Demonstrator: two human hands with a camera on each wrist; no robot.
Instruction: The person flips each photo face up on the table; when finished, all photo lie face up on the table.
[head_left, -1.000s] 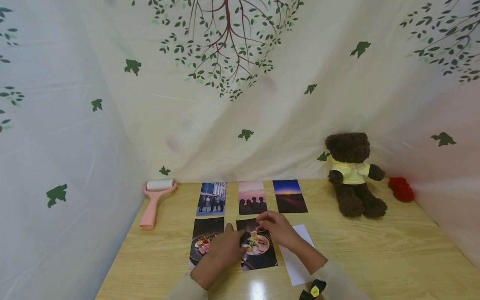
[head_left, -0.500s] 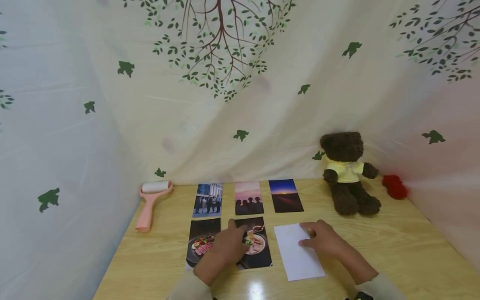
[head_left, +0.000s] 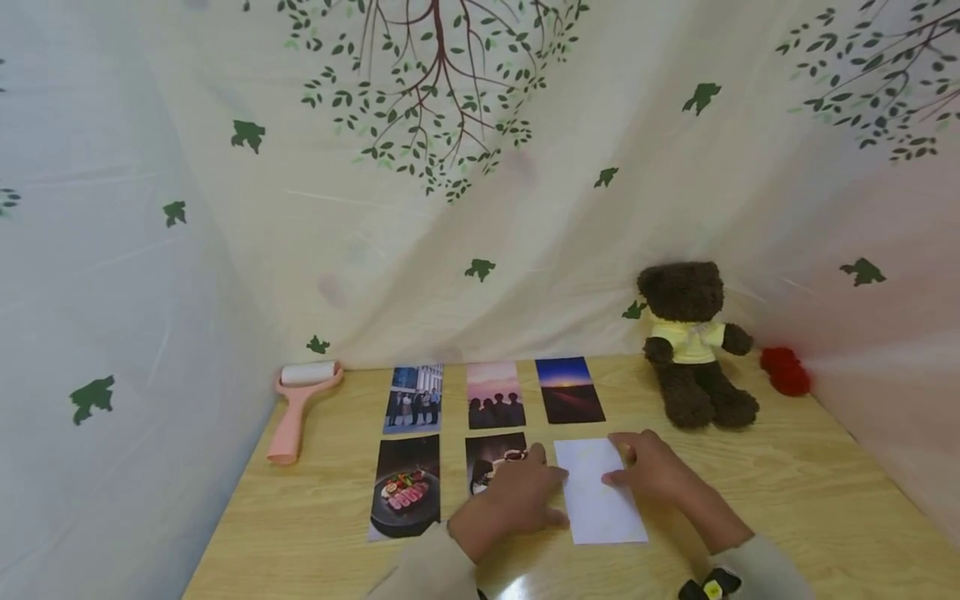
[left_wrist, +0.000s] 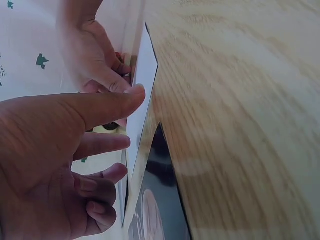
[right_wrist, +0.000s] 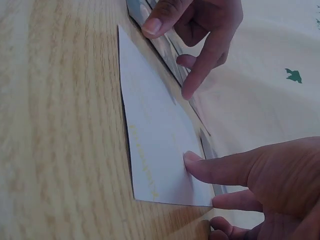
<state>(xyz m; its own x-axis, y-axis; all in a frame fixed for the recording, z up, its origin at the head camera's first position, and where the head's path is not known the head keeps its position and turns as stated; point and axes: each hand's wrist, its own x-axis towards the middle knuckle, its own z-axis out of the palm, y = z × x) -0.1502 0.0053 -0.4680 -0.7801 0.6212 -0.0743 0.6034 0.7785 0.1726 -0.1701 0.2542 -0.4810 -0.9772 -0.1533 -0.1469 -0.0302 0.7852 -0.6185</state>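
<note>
A white card [head_left: 603, 500] lies on the wooden table, its upper face bearing faint yellowish lettering in the right wrist view. My right hand [head_left: 656, 471] is at its far right corner: the thumb [right_wrist: 197, 165] rests on the white face and the index finger touches the edge, the two spread apart. At the card's left edge is my left hand [head_left: 517, 496], thumb and index finger [left_wrist: 107, 144] held out straight, the other fingers bent. It partly covers the noodle bowl photo [head_left: 477, 458]. To the left lies a photo of sliced meat on a plate [head_left: 405, 492].
Behind them lie a photo of people by a building [head_left: 414, 400], a silhouettes photo [head_left: 497, 396] and a sunset photo [head_left: 570, 390]. A pink lint roller [head_left: 292, 421] lies at far left. A brown teddy bear [head_left: 690, 350] and a red fuzzy object [head_left: 785, 372] sit at right.
My right hand has gone from the noodle bowl photo to the white card, which now lies straighter and slightly farther away. My left hand has moved right, off the noodle bowl, to the card's left edge.
</note>
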